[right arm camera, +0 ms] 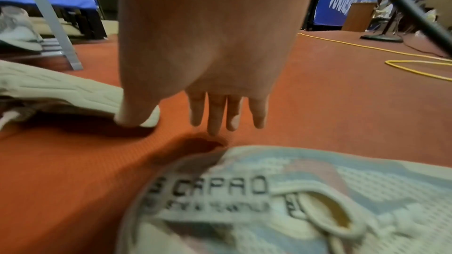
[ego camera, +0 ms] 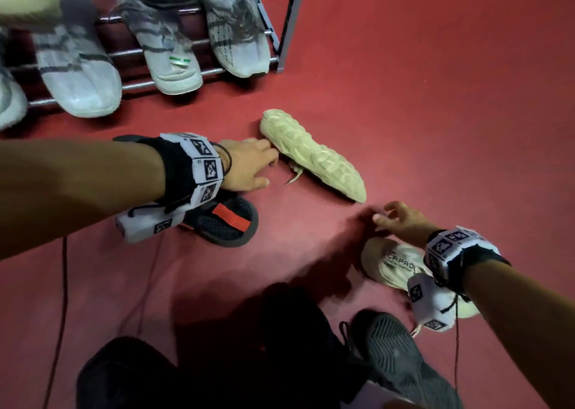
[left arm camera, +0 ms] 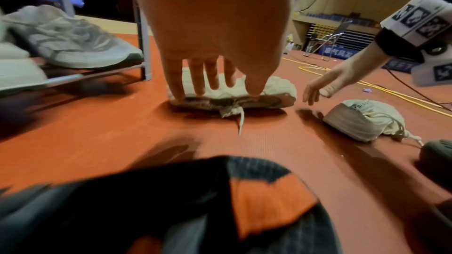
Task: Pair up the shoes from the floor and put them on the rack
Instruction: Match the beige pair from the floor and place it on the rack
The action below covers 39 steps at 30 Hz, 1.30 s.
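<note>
A cream shoe (ego camera: 314,156) (left arm camera: 276,92) lies on its side on the red floor, sole facing up in the head view. My left hand (ego camera: 267,166) (left arm camera: 215,88) reaches onto its heel end, straight fingers and thumb touching it. A second cream shoe (ego camera: 392,262) (left arm camera: 359,121) (right arm camera: 269,200) stands upright to the right. My right hand (ego camera: 382,215) (right arm camera: 220,121) hovers between the two cream shoes, fingers loose and holding nothing. The rack (ego camera: 199,75) stands at the upper left with several grey shoes (ego camera: 81,75) on it.
A black sandal with a red strap (ego camera: 227,225) (left arm camera: 244,200) lies under my left wrist. A dark grey shoe (ego camera: 401,355) sits near my leg (ego camera: 217,362). The rack's right post (ego camera: 289,26) stands just beyond the tipped shoe. A yellow cable (right arm camera: 415,63) runs across the floor further off.
</note>
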Each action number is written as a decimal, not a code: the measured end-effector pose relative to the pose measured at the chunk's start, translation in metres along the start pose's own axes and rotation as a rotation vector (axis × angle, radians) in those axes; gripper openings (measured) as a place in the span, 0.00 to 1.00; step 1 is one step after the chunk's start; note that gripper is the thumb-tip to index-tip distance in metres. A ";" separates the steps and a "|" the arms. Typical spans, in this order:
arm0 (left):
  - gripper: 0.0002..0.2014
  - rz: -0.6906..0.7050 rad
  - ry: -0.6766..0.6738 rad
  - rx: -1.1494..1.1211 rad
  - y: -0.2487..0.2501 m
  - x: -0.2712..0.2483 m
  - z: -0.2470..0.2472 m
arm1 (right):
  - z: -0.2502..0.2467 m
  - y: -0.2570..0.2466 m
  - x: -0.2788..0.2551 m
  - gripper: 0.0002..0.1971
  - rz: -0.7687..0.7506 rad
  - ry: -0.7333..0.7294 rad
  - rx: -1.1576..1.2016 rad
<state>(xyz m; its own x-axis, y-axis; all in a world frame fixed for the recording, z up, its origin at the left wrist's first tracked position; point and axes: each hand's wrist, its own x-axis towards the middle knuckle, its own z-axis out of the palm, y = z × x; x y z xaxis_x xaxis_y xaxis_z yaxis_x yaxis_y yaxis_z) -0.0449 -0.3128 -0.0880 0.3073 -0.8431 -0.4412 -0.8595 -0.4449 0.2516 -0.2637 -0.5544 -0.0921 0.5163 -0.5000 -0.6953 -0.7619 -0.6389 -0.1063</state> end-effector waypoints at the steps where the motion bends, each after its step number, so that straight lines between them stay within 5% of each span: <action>1: 0.22 0.025 0.053 -0.001 0.007 0.008 -0.004 | 0.003 0.006 -0.003 0.23 -0.010 -0.067 -0.041; 4: 0.28 0.070 0.184 0.016 0.022 0.031 -0.011 | 0.008 0.016 -0.005 0.24 -0.033 -0.177 -0.165; 14: 0.51 0.016 -0.086 0.226 0.009 0.074 0.002 | 0.003 0.014 0.016 0.22 -0.193 -0.364 -0.297; 21: 0.50 0.074 -0.103 0.259 0.013 0.092 -0.001 | 0.004 -0.002 0.023 0.18 -0.257 -0.456 -0.367; 25: 0.45 0.094 -0.064 0.407 0.018 0.091 -0.001 | -0.012 -0.012 0.031 0.14 -0.196 -0.349 -0.134; 29: 0.37 0.019 0.008 0.413 0.025 0.082 -0.007 | -0.032 -0.030 0.038 0.28 -0.207 -0.258 -0.080; 34: 0.34 0.177 0.173 0.467 -0.007 0.048 -0.012 | -0.062 -0.044 0.036 0.15 -0.225 -0.228 0.148; 37: 0.36 0.266 0.069 0.378 -0.029 0.027 -0.001 | -0.071 -0.052 0.044 0.18 -0.237 -0.017 0.270; 39: 0.28 0.354 0.003 0.327 -0.033 0.012 0.006 | -0.077 -0.062 0.051 0.19 -0.251 0.213 0.419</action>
<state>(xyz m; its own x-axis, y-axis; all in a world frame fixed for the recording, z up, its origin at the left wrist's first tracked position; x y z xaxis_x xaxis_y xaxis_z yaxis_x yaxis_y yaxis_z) -0.0154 -0.3063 -0.1066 -0.0268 -0.9269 -0.3744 -0.9948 -0.0122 0.1013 -0.1603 -0.5850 -0.0665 0.7375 -0.4976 -0.4566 -0.6732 -0.4880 -0.5556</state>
